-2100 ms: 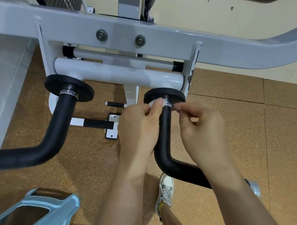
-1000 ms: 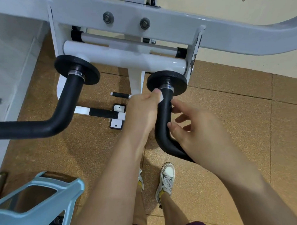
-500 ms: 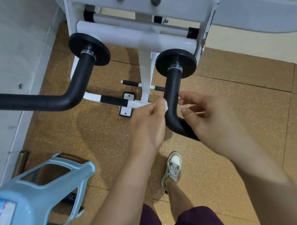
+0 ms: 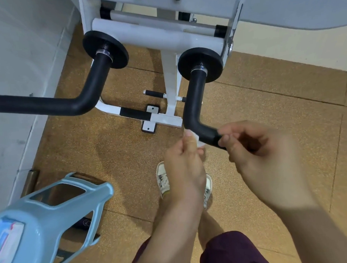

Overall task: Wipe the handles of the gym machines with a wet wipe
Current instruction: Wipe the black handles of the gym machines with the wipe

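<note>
Two bent black foam handles stick out of a white gym machine frame (image 4: 157, 36). The right handle (image 4: 195, 103) runs down from its black disc and bends right. My left hand (image 4: 184, 162) pinches a small white wet wipe (image 4: 198, 139) against the underside of that bend. My right hand (image 4: 254, 148) curls its fingers round the handle just past the bend and hides the handle's end. The left handle (image 4: 69, 101) bends away to the left, untouched.
A light blue plastic stool (image 4: 53, 212) stands at the lower left with a wipes pack (image 4: 7, 241) on its seat. A pale wall (image 4: 19, 77) runs along the left. My shoes (image 4: 163, 180) stand on the brown cork floor below the handle.
Both hands have slid down the right handle, from the collar by the black disc to the bend, wipe still in my left hand. The view has tilted downward.
</note>
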The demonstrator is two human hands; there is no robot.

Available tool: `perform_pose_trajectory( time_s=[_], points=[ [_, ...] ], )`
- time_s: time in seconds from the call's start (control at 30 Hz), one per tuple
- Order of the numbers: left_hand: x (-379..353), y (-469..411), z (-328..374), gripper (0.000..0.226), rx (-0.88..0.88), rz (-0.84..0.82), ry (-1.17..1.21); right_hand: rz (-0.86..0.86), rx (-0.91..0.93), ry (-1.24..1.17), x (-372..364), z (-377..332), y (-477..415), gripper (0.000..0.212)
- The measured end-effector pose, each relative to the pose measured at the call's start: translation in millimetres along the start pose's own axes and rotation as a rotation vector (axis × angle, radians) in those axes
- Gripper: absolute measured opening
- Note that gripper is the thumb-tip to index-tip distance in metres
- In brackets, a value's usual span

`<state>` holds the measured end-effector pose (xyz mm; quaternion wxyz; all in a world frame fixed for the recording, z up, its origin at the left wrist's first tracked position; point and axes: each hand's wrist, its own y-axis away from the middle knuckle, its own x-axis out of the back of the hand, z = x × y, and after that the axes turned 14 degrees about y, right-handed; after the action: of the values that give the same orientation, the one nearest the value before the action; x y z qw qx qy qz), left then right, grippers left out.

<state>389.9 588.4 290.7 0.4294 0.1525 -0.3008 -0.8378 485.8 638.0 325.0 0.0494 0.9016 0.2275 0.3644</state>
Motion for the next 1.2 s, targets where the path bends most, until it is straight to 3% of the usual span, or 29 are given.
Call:
perform_pose_trajectory(
  time_s=[0.1, 0.2, 0.33, 0.47, 0.7, 0.83, 0.97, 1.1, 1.2],
  points=[
    [-1.8, -1.9, 7.6, 0.036, 0.112, -0.011, 0.154, 0.021, -0.043, -0.047, -9.0, 4.2, 21.7, 0.017],
    [-1.6, -7.2, 14.0, 0.035, 0.112, -0.011, 0.149, 0.010, -0.171, -0.074, -23.7, 3.9, 34.2, 0.018],
    [2.6, 8.6, 14.8, 0.046, 0.141, -0.088, 0.050, -0.202, -0.558, -0.759, -46.3, -9.7, 32.7, 0.016],
    [14.1, 6.9, 31.0, 0.029, 0.184, -0.207, -0.054, -0.136, -0.691, -1.353, -63.5, -27.4, 30.0, 0.022],
    [30.2, -11.6, 55.0, 0.022, 0.276, -0.344, -0.131, 0.024, -0.843, -1.768, -97.5, -42.7, 10.1, 0.047],
    [35.4, -19.1, 56.5, 0.022, 0.157, -0.421, -0.257, 0.127, -0.876, -1.790, -106.9, -45.5, 2.9, 0.020],
    [40.4, -33.0, 58.6, 0.022, -0.062, -0.505, -0.427, 0.315, -0.941, -1.829, -102.8, -52.7, 5.5, 0.022],
    [41.7, -37.1, 58.4, 0.026, -0.313, -0.485, -0.594, 0.586, -1.030, -1.812, -99.4, -48.2, 9.5, 0.016],
    [42.7, -32.5, 55.6, 0.023, -0.559, -0.636, -0.764, 0.580, -0.965, -1.663, -102.4, -56.7, 12.6, 0.017]
  ],
)
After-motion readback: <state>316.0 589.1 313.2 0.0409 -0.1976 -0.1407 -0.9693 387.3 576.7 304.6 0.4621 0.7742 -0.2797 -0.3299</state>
